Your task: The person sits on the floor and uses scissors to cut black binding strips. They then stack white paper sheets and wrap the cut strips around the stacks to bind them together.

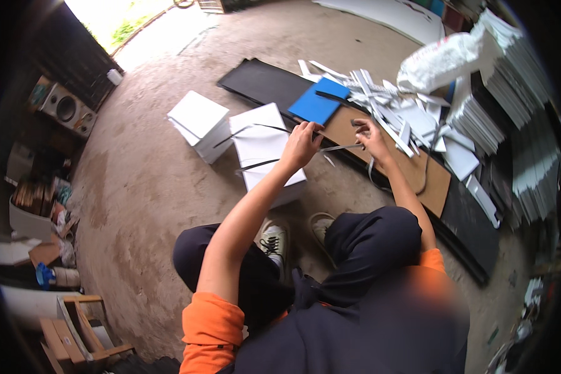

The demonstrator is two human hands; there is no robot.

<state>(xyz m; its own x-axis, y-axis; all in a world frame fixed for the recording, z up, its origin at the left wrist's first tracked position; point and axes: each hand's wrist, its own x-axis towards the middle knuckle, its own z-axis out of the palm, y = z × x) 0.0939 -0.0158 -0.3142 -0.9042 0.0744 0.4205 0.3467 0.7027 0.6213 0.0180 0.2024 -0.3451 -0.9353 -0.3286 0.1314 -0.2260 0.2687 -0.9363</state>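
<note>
Two stacks of white sheets stand on the floor in front of me. A dark strap runs round the nearer white stack, crossing it in two lines. At that stack's right edge, my left hand is closed on the strap. Farther right, my right hand has its fingers curled round the strap's loose part, which stretches between both hands. Its tail hangs below the right hand in a loop. The second white stack sits just to the left, without a visible strap.
Past my hands lies a long black board with a brown panel and a blue sheet on it. White offcuts heap behind. Tall sheet stacks and a white sack stand right. A wooden frame and clutter line the left.
</note>
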